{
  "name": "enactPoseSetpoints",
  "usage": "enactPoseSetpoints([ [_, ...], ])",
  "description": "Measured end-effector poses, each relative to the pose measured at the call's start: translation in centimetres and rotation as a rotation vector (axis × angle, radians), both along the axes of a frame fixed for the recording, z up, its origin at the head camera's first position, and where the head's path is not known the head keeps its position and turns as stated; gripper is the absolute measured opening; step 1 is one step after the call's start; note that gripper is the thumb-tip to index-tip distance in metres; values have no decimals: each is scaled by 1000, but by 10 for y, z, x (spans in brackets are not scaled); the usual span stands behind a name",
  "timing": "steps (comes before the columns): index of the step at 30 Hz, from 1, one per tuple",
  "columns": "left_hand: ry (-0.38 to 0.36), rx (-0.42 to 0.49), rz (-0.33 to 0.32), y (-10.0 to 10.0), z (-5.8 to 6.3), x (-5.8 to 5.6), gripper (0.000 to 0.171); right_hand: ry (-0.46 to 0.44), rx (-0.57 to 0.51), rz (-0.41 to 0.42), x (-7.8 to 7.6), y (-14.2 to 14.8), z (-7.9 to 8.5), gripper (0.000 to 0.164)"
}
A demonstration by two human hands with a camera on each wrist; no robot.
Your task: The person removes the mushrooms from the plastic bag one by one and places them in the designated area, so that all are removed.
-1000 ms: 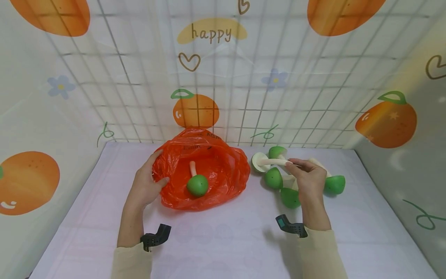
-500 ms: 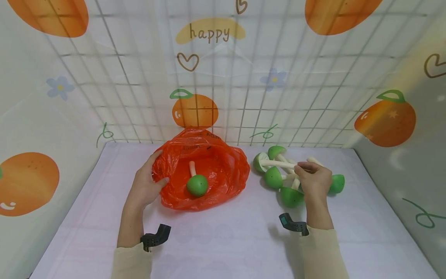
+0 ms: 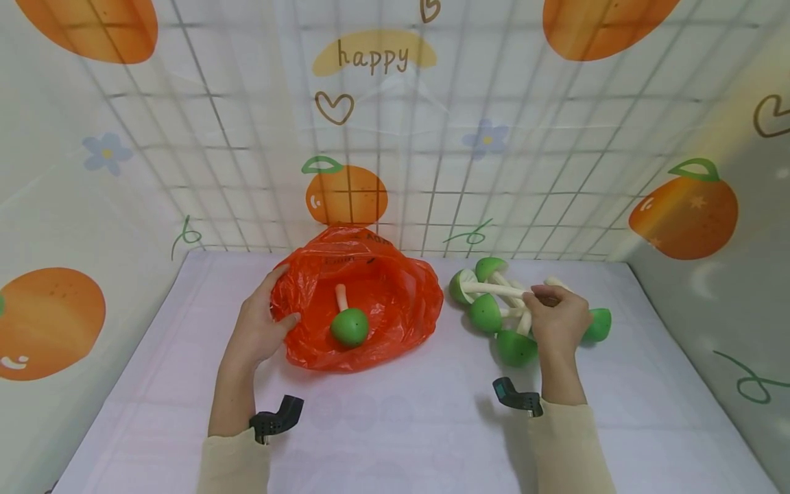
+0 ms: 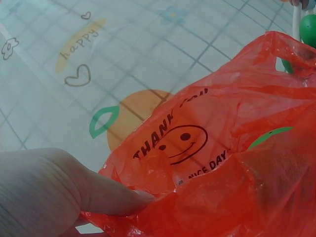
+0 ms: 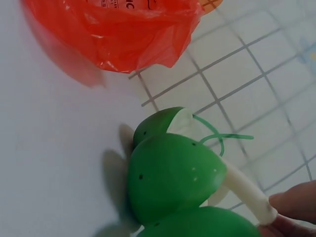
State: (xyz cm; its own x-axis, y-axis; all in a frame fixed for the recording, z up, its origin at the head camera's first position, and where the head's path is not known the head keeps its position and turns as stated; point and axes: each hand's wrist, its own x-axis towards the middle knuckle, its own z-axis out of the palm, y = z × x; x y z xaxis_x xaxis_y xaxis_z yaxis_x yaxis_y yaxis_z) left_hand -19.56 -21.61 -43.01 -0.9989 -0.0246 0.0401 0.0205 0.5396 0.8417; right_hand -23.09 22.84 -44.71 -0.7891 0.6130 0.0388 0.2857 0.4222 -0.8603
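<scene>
A red plastic bag lies with its mouth spread towards me. Inside it rests a toy mushroom with a green cap and a pale stem. My left hand grips the bag's left rim, and in the left wrist view the thumb presses on the red film. To the right, my right hand pinches the stem end of another mushroom, whose cap points left. Several more green-capped mushrooms lie around that hand; their stems are partly hidden by it. Whether the pinched mushroom touches the others I cannot tell.
A pale sheet covers the table. Behind it rises a grid-patterned curtain printed with oranges, with more curtain along both sides. One green cap pokes out right of my right hand.
My right hand has shifted slightly right with the pinched mushroom, whose cap has turned to show more green. The left hand and the bag stay in place.
</scene>
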Motion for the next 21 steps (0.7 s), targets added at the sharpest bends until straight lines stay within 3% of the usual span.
enactPoseSetpoints([
  [13, 0, -14, 1, 0, 2, 1, 88, 174, 87, -45, 10, -14, 18, 31],
  [17, -1, -9, -3, 0, 2, 0, 88, 227, 78, 7, 15, -30, 26, 30],
  [21, -10, -4, -2, 0, 2, 1, 88, 285, 53, 112, 20, -46, 32, 29],
])
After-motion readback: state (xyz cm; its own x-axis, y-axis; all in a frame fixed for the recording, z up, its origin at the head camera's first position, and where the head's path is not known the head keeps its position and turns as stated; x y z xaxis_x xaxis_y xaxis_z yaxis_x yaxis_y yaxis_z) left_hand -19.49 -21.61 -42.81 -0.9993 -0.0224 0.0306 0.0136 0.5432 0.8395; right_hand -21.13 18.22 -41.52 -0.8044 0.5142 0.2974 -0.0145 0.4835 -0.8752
